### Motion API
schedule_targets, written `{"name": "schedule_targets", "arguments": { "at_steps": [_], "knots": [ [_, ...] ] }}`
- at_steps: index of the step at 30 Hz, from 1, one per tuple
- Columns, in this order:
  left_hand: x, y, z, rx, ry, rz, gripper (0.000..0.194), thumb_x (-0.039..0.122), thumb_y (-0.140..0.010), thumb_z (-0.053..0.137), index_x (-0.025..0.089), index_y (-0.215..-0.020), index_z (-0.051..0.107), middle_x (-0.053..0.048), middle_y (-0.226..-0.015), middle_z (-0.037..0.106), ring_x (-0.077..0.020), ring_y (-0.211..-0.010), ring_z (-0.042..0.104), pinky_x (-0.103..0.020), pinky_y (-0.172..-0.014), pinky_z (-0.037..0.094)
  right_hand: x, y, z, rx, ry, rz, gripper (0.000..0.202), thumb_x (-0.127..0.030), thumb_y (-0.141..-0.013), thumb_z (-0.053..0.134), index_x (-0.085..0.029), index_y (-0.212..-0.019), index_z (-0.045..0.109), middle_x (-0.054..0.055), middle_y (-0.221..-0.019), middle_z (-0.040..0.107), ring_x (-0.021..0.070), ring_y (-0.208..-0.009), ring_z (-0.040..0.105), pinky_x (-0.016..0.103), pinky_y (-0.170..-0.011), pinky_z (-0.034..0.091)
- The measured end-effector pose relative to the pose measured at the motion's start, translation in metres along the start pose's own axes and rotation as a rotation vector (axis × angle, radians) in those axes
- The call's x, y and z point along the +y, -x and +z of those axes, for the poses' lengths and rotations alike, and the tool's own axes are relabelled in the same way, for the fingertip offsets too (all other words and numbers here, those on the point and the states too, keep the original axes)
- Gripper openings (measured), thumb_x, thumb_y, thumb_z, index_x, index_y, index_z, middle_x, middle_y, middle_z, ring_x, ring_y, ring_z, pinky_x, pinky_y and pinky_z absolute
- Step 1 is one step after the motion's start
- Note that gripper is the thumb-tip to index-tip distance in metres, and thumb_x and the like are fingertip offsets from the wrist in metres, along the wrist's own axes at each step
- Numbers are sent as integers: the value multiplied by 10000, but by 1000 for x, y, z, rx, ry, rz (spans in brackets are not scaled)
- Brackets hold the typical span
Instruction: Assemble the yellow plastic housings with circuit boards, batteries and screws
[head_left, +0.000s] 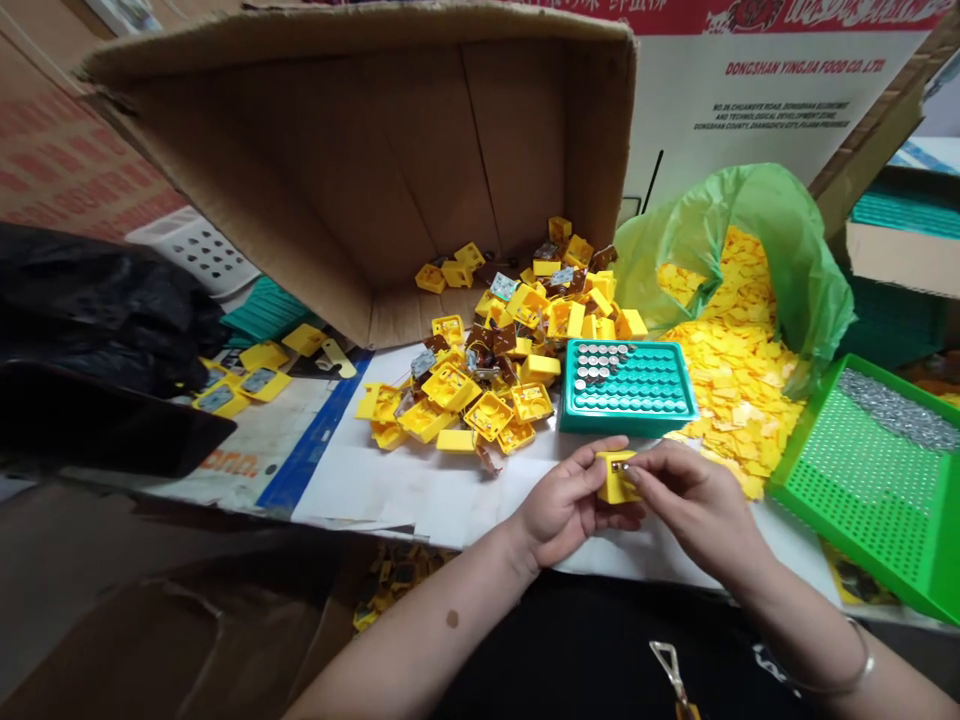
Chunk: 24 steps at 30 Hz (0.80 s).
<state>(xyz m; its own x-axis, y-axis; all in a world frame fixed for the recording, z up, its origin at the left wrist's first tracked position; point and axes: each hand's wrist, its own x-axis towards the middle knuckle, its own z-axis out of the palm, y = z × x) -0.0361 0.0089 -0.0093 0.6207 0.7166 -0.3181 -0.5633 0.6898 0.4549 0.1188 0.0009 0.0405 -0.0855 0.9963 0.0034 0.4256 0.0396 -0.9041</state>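
My left hand (564, 500) wraps its fingers round a small yellow plastic case (616, 486), held just above the front of the table. A small opening shows in the case's upper face. My right hand (694, 495) is pinched at that opening, thumb and forefinger on a small shiny piece that looks like a button cell (630, 467), partly hidden by the fingertips. Just behind the hands stands a teal tray (628, 420) with rows of round pockets. Silver button cells (595, 358) fill part of its left rows.
A heap of open yellow cases (451, 386) with wires and circuit boards spills from a cardboard box (420, 130). Yellow flat pieces (739, 400) pour from a green bag (806, 250). A green perforated basket (862, 500) holding small metal parts stands right; a black bag (90, 310) lies left.
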Motion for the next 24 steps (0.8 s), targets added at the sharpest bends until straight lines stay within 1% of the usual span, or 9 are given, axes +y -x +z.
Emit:
{"name": "schedule_targets", "arguments": {
  "at_steps": [3,6,10,12,14,16,18,21,24],
  "knots": [
    [-2,1,3,45,-9,39,308,242,-813,579,213,-1119,564,-64,-1071,619,-179,-895,634,-344,-744,526,14,9,15,63,-121,105,275,-430,-771,585,-163,-739,644,50,-716,616,142,-627,577,257,-566,482],
    [-7,2,4,74,-77,80,350,266,-786,619,236,-1132,574,-65,-1102,612,-186,-937,614,-378,-809,497,21,12,24,119,-138,113,285,-438,-776,571,-159,-736,614,50,-708,607,137,-611,562,258,-557,471],
    [-16,2,1,146,-284,223,384,302,-749,663,244,-1125,610,-42,-1083,617,-165,-1000,568,-360,-954,400,25,17,27,155,-140,106,251,-409,-777,572,-168,-708,585,32,-685,571,129,-622,533,263,-598,452],
    [-17,3,-1,166,-360,257,392,308,-744,669,236,-1125,617,-42,-1078,617,-156,-1010,557,-333,-966,387,28,19,25,138,-146,111,248,-409,-770,580,-169,-707,572,30,-695,560,130,-639,527,266,-619,449],
    [-14,4,-2,122,-358,174,424,337,-747,661,237,-1154,596,-58,-1067,619,-164,-945,591,-353,-894,445,34,20,22,111,-174,137,261,-428,-768,578,-173,-810,547,17,-705,544,123,-618,518,263,-590,452],
    [-10,6,-2,43,-334,39,469,365,-742,661,230,-1181,568,-81,-1046,624,-170,-833,634,-367,-789,497,39,21,17,78,-206,169,343,-455,-756,580,-178,-936,486,-9,-696,512,110,-573,494,251,-538,447],
    [-6,7,-2,-15,-345,-58,503,374,-731,670,214,-1193,555,-100,-1023,629,-169,-752,654,-363,-726,515,44,23,13,26,-228,189,403,-472,-745,580,-175,-983,448,-22,-688,494,105,-562,486,243,-518,444],
    [-3,7,0,-41,-398,-76,518,372,-728,673,191,-1198,556,-95,-966,642,-160,-740,651,-338,-721,518,47,28,11,-66,-227,201,359,-463,-789,527,-160,-972,468,7,-728,538,116,-614,528,252,-557,460],
    [-2,5,3,-46,-455,-91,485,348,-741,664,185,-1188,570,-89,-969,648,-154,-776,639,-308,-722,519,46,32,15,-97,-188,195,301,-435,-829,482,-161,-951,463,10,-727,552,117,-617,531,250,-557,455]
  ]
}}
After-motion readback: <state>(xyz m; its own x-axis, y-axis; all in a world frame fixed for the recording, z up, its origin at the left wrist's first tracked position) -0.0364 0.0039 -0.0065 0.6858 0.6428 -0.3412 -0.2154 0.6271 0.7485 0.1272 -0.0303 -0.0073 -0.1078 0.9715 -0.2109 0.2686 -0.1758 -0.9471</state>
